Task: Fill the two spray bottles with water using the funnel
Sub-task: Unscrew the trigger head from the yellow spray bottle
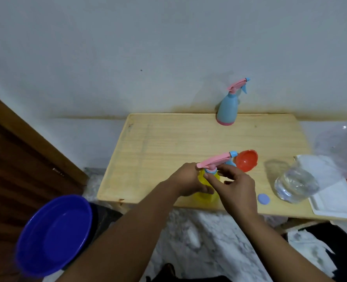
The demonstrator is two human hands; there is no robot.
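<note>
Head view: left hand [189, 180] grips yellow bottle [204, 195]

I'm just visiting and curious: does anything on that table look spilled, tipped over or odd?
Nothing looks spilled. The one oddity: the orange plastic funnel lies on its side on the wooden table, behind the yellow spray bottle.

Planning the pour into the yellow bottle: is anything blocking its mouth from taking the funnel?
Yes. The pink spray head sits on the yellow bottle's neck, between both hands. The orange funnel lies on the table just behind.
</note>
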